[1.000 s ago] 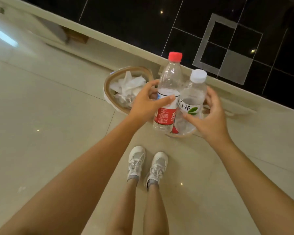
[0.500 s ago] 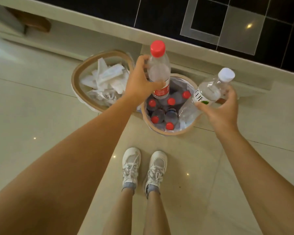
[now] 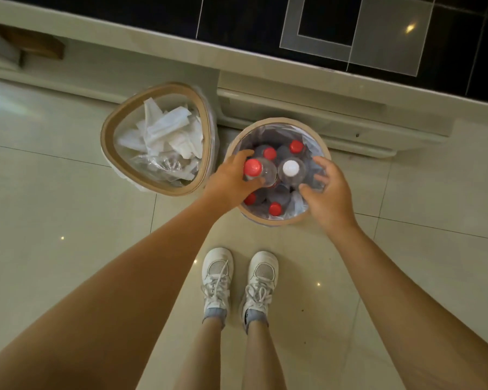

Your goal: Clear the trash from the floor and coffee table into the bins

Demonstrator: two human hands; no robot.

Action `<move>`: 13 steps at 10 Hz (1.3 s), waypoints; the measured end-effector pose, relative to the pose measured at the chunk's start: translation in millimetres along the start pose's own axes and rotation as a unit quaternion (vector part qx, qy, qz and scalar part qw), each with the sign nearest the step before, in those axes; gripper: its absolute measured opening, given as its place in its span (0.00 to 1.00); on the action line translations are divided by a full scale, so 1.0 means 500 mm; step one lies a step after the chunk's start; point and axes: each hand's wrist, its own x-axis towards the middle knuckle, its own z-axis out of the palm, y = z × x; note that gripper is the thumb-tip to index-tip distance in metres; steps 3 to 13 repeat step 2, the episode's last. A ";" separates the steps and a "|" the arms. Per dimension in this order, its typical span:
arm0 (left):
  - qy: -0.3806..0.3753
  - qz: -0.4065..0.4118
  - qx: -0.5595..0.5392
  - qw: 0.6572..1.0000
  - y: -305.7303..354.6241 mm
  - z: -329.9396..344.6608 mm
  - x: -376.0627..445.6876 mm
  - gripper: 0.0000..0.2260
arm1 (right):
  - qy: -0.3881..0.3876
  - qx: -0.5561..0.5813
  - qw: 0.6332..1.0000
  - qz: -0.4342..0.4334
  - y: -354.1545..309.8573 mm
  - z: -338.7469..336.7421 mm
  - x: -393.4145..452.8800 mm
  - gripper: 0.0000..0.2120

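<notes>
Bottles fill the round bin (image 3: 319, 142) in front of us, and we hold two more upright over its mouth. Our left hand (image 3: 231, 181) curls its fingers and thumb round the red-capped bottle (image 3: 258, 171) just under the cap; the clear body drops away below our grip and we can make out little of it beyond the shoulder and a sliver of red label. Just beside it stands the white-capped bottle (image 3: 291, 170). Our right hand (image 3: 328, 194) cups round the far side of that bottle, with thumb and fingers spread fairly wide, and we cannot tell whether the fingers are actually pressing on the plastic or are just apart from it, since the bottle's wall is transparent and blurs into the bag lining. Under the two held bottles we see four more red caps (image 3: 296, 146), but the bodies beneath are dim, overlapping and partly hidden by our hands.

To the left, touching or nearly touching the round bin, sits the triangular bin (image 3: 107, 142), holding crumpled white tissue (image 3: 166, 130) and some clear wrapping. Both bins stand on the pale floor tiles (image 3: 54, 192) against a cream cabinet base (image 3: 293, 99). Our white sneakers (image 3: 217, 274) point at the round bin; our forearms are cut off by the lower edge.
</notes>
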 end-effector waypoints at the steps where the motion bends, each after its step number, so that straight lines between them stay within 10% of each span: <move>1: 0.068 0.034 0.032 0.997 0.015 0.003 -0.015 0.23 | -0.050 -0.008 0.999 -0.002 -0.011 -0.003 -0.002 0.25; 13: 0.060 0.021 0.121 0.991 0.020 0.006 -0.023 0.17 | -0.110 -0.059 0.992 0.001 -0.014 -0.002 -0.011 0.25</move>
